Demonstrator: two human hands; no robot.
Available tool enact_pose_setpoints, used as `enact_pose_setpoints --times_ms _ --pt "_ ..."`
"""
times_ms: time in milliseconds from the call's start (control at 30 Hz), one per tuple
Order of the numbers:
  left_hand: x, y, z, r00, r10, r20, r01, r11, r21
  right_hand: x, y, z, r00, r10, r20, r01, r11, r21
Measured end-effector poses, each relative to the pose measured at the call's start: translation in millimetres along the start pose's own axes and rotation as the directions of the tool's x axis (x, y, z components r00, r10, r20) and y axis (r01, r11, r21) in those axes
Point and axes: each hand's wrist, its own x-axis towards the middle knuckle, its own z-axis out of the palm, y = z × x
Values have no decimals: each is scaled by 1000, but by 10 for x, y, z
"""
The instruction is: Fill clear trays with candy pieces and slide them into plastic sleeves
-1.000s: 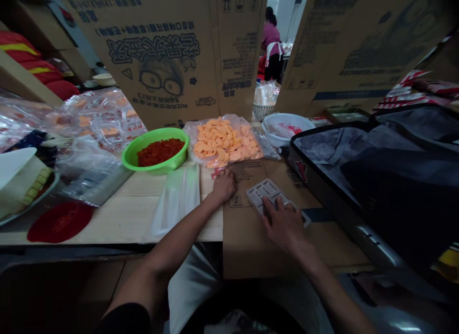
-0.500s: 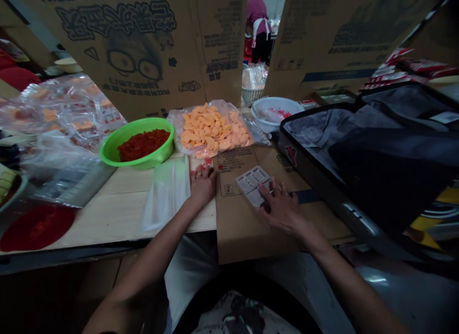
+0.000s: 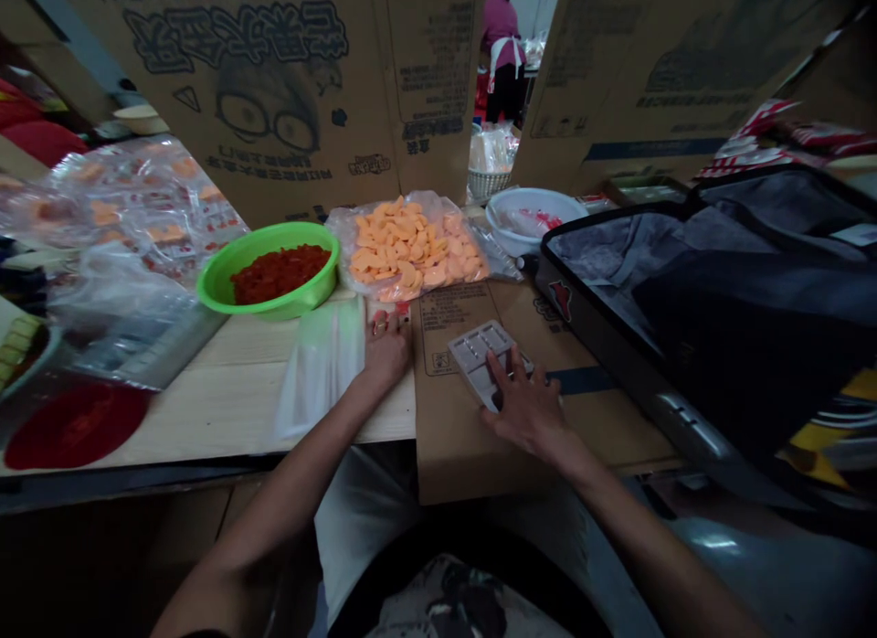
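Observation:
My right hand [image 3: 527,398] lies over a pale grey compartment tray [image 3: 483,338] on the cardboard. Its fingers are spread, touching the tray's near right part and hiding it. My left hand [image 3: 387,353], a ring on one finger, rests at the edge of the cardboard sheet [image 3: 445,437]. The fingers of that hand curl down over a small red-and-white printed piece [image 3: 401,307]; their tips are hidden, so what they hold is unclear. Just left of it lies a stack of clear plastic bags [image 3: 322,373]. Beyond both hands sits a bag of orange shaped pieces [image 3: 411,245].
A green basin [image 3: 214,295] with red pieces stands at the left back. Further left are packaged goods [image 3: 157,199] and a red lid [image 3: 75,428]. An open suitcase [image 3: 589,300] borders the right, a white bowl [image 3: 503,227] behind. Cardboard panels [image 3: 274,71] rise behind; a person [image 3: 503,53] stands beyond.
My right hand has shifted slightly left and up over the tray, which has turned a little. My left hand stays nearly in place. The whole view has drifted slightly.

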Motion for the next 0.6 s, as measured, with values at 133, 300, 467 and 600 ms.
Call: enact_pose_setpoints --times_ms 133,300,467,600 --pt "-201 -30 -83 999 -37 -33 33 995 -98 74 55 -77 998 48 -32 -46 996 72" --pt "-514 357 -303 973 -229 -1 116 496 -861 80 158 -168 1000 -24 -18 30 859 511" --pt "-899 971 -584 936 -47 350 252 -606 -754 -124 -54 -230 953 -256 -159 204 157 966" --pt "-967 1114 -690 898 -73 435 219 -782 -583 -322 -268 -254 965 -225 -132 96 -167 981"
